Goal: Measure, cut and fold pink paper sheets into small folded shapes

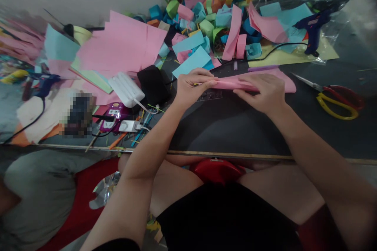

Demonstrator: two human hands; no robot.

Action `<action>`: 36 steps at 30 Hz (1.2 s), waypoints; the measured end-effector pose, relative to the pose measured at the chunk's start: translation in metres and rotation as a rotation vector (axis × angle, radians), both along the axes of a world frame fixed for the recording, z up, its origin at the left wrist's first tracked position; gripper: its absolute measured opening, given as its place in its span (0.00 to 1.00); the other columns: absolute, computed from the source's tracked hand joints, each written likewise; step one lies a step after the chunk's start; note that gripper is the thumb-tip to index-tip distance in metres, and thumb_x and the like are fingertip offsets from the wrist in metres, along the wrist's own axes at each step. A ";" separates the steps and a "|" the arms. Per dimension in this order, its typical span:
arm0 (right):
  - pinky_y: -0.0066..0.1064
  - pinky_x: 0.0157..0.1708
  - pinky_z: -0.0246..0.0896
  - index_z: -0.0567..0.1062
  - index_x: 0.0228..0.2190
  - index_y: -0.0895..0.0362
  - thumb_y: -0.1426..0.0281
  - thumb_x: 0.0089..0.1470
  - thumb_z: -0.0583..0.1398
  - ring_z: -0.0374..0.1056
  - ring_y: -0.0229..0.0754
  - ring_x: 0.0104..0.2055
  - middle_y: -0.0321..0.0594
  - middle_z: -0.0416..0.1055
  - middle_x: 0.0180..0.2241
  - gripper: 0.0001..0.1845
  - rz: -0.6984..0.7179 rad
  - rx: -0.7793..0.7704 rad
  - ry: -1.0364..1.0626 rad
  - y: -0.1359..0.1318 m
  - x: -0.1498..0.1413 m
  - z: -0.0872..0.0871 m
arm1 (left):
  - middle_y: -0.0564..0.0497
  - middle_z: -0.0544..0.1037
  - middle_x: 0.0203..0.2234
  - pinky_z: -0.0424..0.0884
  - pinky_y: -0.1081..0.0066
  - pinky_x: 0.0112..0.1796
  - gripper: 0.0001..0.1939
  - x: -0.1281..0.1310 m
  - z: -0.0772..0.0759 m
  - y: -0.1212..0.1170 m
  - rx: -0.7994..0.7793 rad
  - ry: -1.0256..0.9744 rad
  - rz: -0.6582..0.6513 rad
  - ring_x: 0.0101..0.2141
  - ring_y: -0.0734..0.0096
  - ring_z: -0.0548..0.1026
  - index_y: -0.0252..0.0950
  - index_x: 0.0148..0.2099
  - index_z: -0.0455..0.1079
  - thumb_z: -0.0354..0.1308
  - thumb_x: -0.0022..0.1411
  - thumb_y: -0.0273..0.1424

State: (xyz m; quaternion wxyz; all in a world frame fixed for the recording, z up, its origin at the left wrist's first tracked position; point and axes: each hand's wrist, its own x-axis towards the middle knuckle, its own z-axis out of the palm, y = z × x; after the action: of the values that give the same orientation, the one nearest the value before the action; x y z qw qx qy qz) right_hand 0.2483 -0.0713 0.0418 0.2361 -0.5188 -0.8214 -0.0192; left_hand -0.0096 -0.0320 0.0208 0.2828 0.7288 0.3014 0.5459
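A long folded pink paper strip lies across the dark table in front of me. My left hand pinches its left end, fingers curled over the fold. My right hand presses down on the strip's middle with fingers bent over it. The strip's right end sticks out past my right hand. A small clear ruler lies partly under the strip between my hands.
Red and yellow scissors lie to the right. A blue glue gun rests at back right, another at left. Folded paper cubes and pink sheets pile at the back. A white charger and black pouch sit left.
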 end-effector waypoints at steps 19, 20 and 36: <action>0.41 0.48 0.72 0.82 0.53 0.49 0.62 0.73 0.51 0.80 0.49 0.48 0.42 0.84 0.47 0.22 0.000 -0.056 -0.092 0.005 -0.003 -0.009 | 0.55 0.85 0.32 0.82 0.55 0.46 0.13 -0.028 0.012 0.015 0.061 -0.056 0.054 0.37 0.65 0.83 0.53 0.39 0.85 0.68 0.63 0.52; 0.42 0.50 0.72 0.81 0.55 0.49 0.64 0.72 0.51 0.80 0.49 0.51 0.42 0.83 0.49 0.22 -0.011 -0.055 -0.105 0.007 -0.001 -0.007 | 0.55 0.85 0.32 0.82 0.54 0.46 0.13 -0.035 0.015 0.018 0.062 -0.073 0.029 0.38 0.64 0.83 0.53 0.39 0.86 0.69 0.62 0.53; 0.54 0.68 0.62 0.62 0.70 0.67 0.76 0.66 0.48 0.61 0.58 0.72 0.59 0.60 0.71 0.33 -0.056 -0.352 -0.355 -0.021 0.036 -0.010 | 0.50 0.88 0.39 0.82 0.66 0.43 0.13 -0.067 0.022 0.024 -0.348 0.670 -0.394 0.42 0.60 0.86 0.47 0.30 0.85 0.72 0.56 0.49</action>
State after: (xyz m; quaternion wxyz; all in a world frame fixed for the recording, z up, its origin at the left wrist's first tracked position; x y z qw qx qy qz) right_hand 0.2844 -0.0921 0.0315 -0.0066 -0.5629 -0.8261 0.0267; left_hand -0.0762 -0.0077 0.0430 0.3871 0.8510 0.3191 0.1555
